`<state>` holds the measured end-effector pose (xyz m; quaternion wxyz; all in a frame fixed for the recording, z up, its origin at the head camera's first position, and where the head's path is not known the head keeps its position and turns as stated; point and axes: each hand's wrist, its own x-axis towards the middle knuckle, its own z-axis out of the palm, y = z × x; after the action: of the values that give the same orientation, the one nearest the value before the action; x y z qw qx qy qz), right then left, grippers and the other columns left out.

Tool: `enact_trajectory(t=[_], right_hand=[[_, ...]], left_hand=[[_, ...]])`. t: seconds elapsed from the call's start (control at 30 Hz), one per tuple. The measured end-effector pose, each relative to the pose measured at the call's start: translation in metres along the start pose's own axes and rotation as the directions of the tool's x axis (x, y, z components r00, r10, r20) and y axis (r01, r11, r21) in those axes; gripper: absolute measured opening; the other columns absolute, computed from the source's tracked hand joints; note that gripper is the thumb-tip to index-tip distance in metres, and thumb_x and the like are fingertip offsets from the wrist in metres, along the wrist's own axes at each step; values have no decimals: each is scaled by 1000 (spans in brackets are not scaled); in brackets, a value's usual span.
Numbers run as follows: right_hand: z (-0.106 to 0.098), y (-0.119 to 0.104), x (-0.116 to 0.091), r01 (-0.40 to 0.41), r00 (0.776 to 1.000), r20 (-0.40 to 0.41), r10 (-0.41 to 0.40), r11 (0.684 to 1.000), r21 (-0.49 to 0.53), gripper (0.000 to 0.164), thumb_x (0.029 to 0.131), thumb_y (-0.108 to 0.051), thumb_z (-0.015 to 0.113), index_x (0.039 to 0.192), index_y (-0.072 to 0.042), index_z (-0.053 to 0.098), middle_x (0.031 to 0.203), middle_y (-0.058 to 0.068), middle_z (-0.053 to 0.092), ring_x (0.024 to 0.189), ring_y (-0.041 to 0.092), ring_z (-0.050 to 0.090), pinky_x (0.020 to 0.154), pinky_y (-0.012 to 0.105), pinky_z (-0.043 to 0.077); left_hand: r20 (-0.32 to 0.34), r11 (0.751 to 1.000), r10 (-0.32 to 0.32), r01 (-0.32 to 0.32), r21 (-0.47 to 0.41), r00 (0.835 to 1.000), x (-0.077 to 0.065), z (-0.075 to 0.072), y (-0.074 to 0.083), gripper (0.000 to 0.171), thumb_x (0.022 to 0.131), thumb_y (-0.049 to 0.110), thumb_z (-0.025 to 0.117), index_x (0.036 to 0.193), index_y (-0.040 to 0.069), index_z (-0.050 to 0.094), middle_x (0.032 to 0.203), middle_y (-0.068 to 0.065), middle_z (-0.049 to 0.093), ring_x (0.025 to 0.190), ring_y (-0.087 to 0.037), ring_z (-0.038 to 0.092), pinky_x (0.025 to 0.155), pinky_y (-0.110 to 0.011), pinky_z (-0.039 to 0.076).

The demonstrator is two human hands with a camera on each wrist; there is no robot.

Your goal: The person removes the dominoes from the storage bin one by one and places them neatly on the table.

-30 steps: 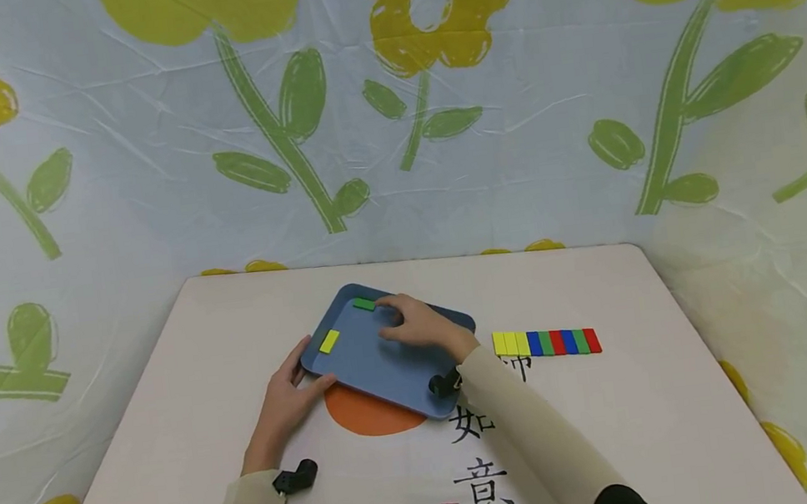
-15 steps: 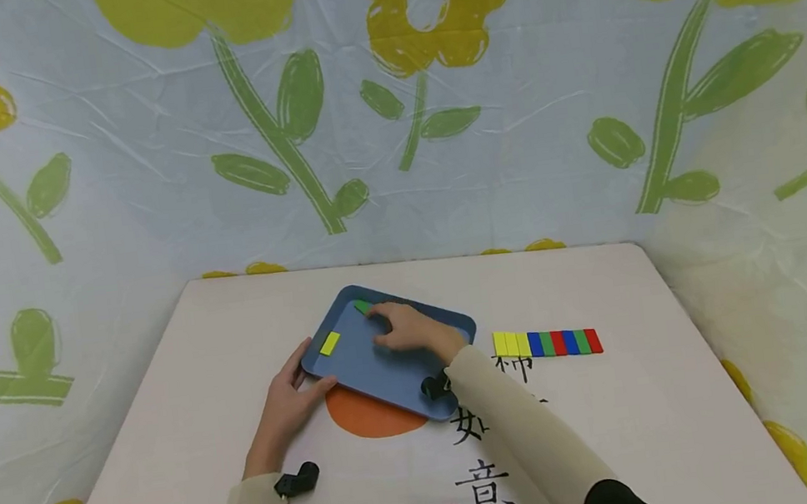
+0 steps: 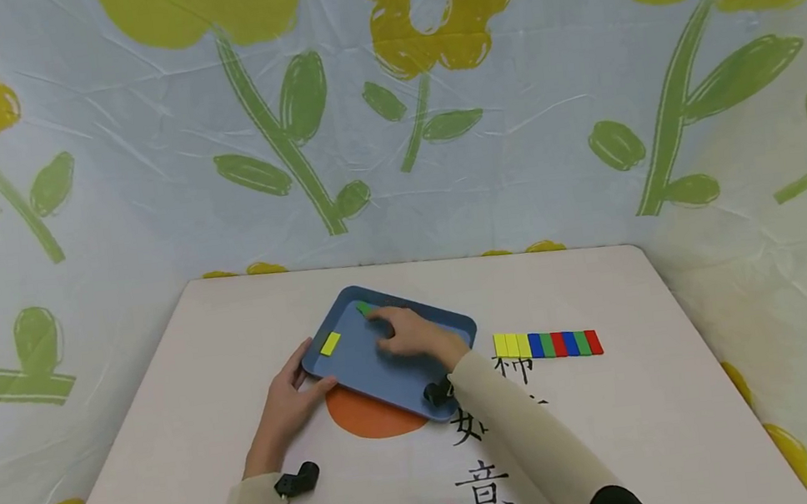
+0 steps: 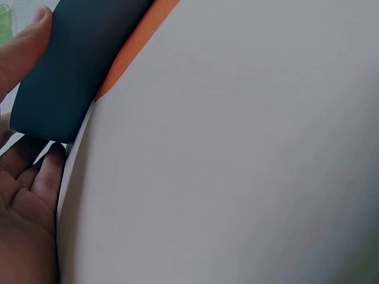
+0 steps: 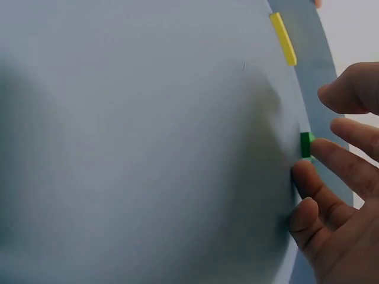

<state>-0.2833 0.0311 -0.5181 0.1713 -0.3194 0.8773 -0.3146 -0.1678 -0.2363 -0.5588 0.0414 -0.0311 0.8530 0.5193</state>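
A blue tray [image 3: 388, 376] lies at an angle on the table. My left hand [image 3: 288, 409] grips its left corner, the thumb over the rim and other fingers low against its side, as the left wrist view shows. Inside the tray, my right hand [image 3: 417, 336] touches a small green tile [image 3: 363, 308] by the far rim with its fingertips. In the right wrist view the thumb stands apart from the green tile [image 5: 305, 145], which the fingers partly cover. A yellow tile [image 3: 330, 344] sits along the tray's left side, near the left hand.
Right of the tray, a row of yellow, blue, green and red tiles [image 3: 547, 344] lies side by side on the white table [image 3: 621, 427]. The cloth bears an orange disc [image 3: 374, 414] and black characters [image 3: 486, 490]. Flowered sheeting [image 3: 497, 148] surrounds the table.
My right hand has shifted slightly left and down. The green tile has turned and is now more covered by the fingers. The left hand and tray have stayed in place.
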Motion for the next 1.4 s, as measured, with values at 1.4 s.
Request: enact_trajectory(t=[1.4], right_hand=[[11, -3, 6, -2, 1000, -31, -1, 996, -84, 60, 96, -21, 76, 150, -5, 55, 148, 19, 53, 117, 26, 58, 99, 41, 55]], left_hand=[[2, 999, 21, -21, -34, 1000, -1, 0, -1, 91, 93, 44, 80, 167, 27, 30, 173, -10, 27, 157, -36, 34, 125, -46, 36]])
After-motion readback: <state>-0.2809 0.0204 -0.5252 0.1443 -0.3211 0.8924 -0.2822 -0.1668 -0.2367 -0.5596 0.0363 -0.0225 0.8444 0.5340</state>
